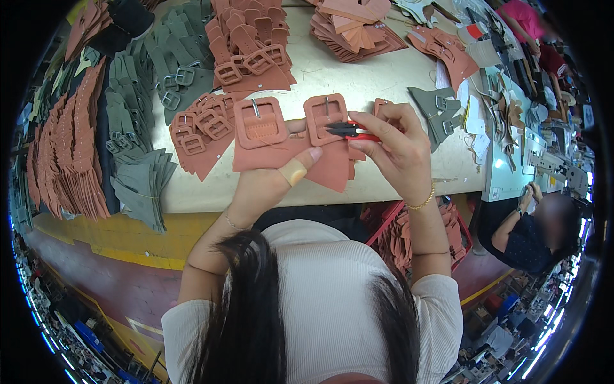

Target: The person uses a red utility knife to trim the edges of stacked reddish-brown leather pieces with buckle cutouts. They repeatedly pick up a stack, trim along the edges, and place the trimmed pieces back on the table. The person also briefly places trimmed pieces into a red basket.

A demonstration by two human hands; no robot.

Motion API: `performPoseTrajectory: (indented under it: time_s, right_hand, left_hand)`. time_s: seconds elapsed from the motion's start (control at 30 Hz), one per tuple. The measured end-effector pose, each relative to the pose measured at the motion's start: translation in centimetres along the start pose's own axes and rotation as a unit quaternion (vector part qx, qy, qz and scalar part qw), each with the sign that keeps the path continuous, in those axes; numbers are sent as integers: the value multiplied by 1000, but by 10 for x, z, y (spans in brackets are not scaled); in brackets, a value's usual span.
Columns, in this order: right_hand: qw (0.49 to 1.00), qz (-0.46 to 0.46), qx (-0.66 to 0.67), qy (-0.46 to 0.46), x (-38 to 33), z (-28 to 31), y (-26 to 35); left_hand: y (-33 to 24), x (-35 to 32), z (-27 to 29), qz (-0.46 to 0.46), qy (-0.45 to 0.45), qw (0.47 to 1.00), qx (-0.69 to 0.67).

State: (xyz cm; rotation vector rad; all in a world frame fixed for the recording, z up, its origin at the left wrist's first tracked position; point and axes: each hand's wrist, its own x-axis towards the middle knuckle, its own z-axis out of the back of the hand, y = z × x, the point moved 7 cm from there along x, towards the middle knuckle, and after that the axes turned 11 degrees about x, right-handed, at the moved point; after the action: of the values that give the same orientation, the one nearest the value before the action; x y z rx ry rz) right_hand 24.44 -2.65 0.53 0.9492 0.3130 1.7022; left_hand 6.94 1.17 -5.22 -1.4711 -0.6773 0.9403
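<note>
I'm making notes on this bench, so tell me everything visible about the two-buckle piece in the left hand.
The two-buckle piece is salmon-coloured and looks like leather, its lower edge coming to a point at the right. Two square buckles of matching colour sit side by side along its top, each with a silvery prong. The left hand holds it above the pale table. Red-handled snips in the right hand overlap the right buckle; contact is unclear.

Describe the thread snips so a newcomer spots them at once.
Find the pale worktable, then the right hand above its near edge. It holds the thread snips: dark blades pointing left, red handle unlike the square salmon buckle beside them.
</note>
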Motion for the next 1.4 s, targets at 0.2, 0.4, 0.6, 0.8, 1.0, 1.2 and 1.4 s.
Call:
performPoseTrajectory:
  time_s: [0.2, 0.4, 0.6, 0.8, 1.0, 1.2, 1.4]
  right_hand:
    - [999, 10, 35, -25, -1, -4, -3]
    - [998, -25, 49, -2, -3, -7, -6]
    - [995, -24, 84, -43, -9, -7, -13]
    - [935, -124, 287, -165, -21, -4, -29]
    - [907, -227, 348, -74, -17, -60, -14]
    - [840, -102, 530, -62, -16, -32, -6]
    - [920, -203, 327, -72, -14, 0, -27]
  left_hand:
    - [1, 0, -3, 2, -2, 1000, -10]
    - [-1, -1, -3, 0, 7, 1000, 2]
    - [-1, 0, -2, 20, -1, 999, -40]
    - [-8, 0, -3, -40, -5, 990, -135]
    - [-3, 2, -19, -90, -20, 984, -150]
    - [9, -1, -2, -43, -37, 990, -128]
    - [19, -3, 7, 16, -47, 998, -33]
